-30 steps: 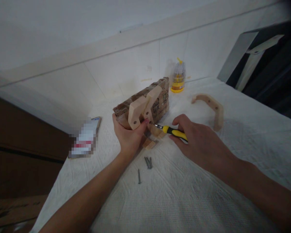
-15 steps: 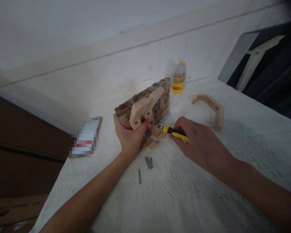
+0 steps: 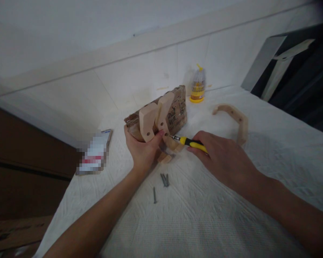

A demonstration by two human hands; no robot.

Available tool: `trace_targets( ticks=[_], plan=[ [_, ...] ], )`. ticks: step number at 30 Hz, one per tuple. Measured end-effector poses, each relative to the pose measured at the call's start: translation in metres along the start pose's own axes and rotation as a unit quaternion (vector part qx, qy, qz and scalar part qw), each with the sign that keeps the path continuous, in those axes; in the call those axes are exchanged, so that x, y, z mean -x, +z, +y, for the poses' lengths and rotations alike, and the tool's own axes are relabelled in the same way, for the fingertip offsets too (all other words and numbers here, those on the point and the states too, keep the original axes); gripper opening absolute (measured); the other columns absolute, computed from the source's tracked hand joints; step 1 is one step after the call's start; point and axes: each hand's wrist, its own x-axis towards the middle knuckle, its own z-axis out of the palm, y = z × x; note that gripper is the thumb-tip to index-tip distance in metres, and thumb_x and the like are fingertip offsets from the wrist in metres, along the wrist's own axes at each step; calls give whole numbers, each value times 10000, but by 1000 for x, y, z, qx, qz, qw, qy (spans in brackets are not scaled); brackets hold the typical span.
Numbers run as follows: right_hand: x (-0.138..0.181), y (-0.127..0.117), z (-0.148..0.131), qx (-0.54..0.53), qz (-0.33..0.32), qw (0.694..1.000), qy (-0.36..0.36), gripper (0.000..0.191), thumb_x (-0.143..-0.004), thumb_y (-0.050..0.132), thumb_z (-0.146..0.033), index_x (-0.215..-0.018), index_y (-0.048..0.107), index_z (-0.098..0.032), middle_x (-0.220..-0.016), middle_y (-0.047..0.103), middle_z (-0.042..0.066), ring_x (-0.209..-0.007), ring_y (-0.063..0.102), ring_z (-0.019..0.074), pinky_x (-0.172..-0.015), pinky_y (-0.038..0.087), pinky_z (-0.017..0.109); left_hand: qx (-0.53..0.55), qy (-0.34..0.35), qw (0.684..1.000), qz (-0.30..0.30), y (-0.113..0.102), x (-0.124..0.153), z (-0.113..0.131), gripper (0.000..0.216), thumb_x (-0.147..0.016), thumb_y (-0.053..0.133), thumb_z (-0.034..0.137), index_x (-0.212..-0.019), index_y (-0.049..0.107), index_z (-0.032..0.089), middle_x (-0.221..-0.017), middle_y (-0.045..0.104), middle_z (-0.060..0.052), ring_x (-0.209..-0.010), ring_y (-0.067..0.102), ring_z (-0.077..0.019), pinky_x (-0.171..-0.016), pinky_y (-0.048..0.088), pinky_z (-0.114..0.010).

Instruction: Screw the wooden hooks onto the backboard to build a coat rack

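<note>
My left hand [image 3: 142,148] grips a board wrapped in brown printed material and clear film [image 3: 177,111], its thumb pressed near a hole in a pale wooden bracket [image 3: 163,111]. Another angled wooden piece [image 3: 146,122] stands beside that bracket, against the board. In my right hand [image 3: 222,154] is a yellow and black screwdriver [image 3: 192,143], fingers closed around the handle. Its tip meets the bracket at the lower hole, by my left thumb; whether a screw sits there is too small to tell. Several loose screws [image 3: 164,180] lie on the cloth in front of my hands.
A curved wooden piece with holes [image 3: 238,120] lies to the right on the white cloth [image 3: 193,218]. A yellow-capped clear container [image 3: 197,87] stands by the wall. At the left is a blurred-out flat packet [image 3: 95,152]; a dark frame [image 3: 298,79] borders the right.
The board and wooden brackets have tilted back and shifted slightly left in my left hand. The screwdriver has followed, its tip staying at the lower hole.
</note>
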Motion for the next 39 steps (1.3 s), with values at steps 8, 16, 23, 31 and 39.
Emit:
trace_targets(
  ticks=[8,16,23,31,39],
  plan=[
    [2,2,-1,-54,19,998,-8,181,-835,573,-287,-974,528,-179,-859,686,42,-676,649,208,-513,402,279,-24,6,1000,5,-1,-1,0,520,-493,804,256,-872,449,222,-929,624,-20,-866,634,-213,-784,537,-395],
    [-1,-1,1,11,-20,1000,0,259,-924,411,-327,-789,575,-179,-774,674,66,-655,640,226,-511,392,305,-20,-13,1000,11,-2,-1,2,520,-480,817,254,-840,442,246,-918,627,-27,-849,635,-230,-783,541,-415],
    [2,2,-1,-72,27,997,1,110,-834,533,-229,-929,515,-177,-844,660,58,-688,641,200,-511,415,275,-10,-12,1000,3,-2,0,3,512,-498,813,245,-857,449,256,-958,634,-31,-889,637,-235,-808,540,-425],
    [0,-2,-2,32,-16,999,24,263,-929,394,-306,-811,588,-173,-727,665,59,-602,633,214,-469,340,289,-7,-21,1000,1,-2,-1,4,531,-486,808,233,-865,436,234,-937,621,-32,-875,634,-224,-811,534,-413],
    [2,3,0,-91,27,995,-6,125,-842,525,-242,-945,498,-177,-883,669,66,-701,645,202,-518,416,276,-7,-20,1000,6,-2,0,4,503,-506,806,236,-850,439,252,-922,633,-23,-838,642,-223,-785,550,-417]
  ],
)
